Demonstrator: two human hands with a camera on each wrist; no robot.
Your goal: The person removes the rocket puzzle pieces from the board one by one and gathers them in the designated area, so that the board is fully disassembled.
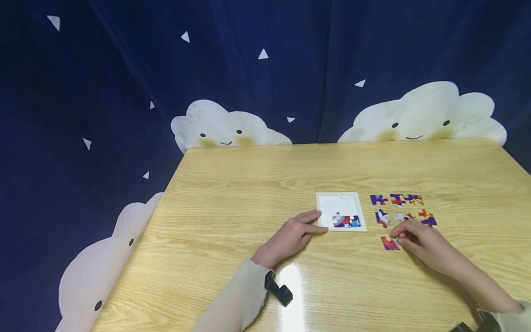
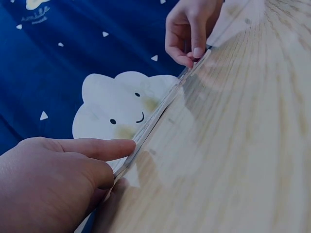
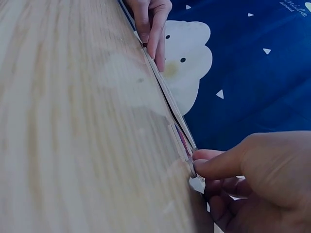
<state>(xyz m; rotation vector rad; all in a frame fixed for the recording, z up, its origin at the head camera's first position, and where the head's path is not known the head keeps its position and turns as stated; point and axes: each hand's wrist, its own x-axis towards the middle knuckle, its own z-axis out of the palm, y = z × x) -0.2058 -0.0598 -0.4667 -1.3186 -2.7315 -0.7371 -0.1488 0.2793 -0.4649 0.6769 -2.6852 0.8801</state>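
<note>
A square white puzzle tray (image 1: 338, 203) lies on the table, with joined picture pieces (image 1: 346, 221) along its lower right part. My left hand (image 1: 292, 235) rests at the tray's left edge, its fingers (image 2: 109, 148) stretched out and touching the border. To the right of the tray, my right hand (image 1: 427, 244) pinches the edge of a red puzzle piece (image 1: 389, 243) between thumb and forefinger. The right wrist view shows this hand (image 3: 257, 174) low over the table, the piece seen edge-on and partly hidden.
Several loose puzzle pieces lie right of the tray, among them a purple one (image 1: 378, 199) and an orange-and-purple one (image 1: 427, 217). The wooden table (image 1: 232, 193) reaches back to a dark blue curtain (image 1: 232, 60) printed with white clouds and triangles.
</note>
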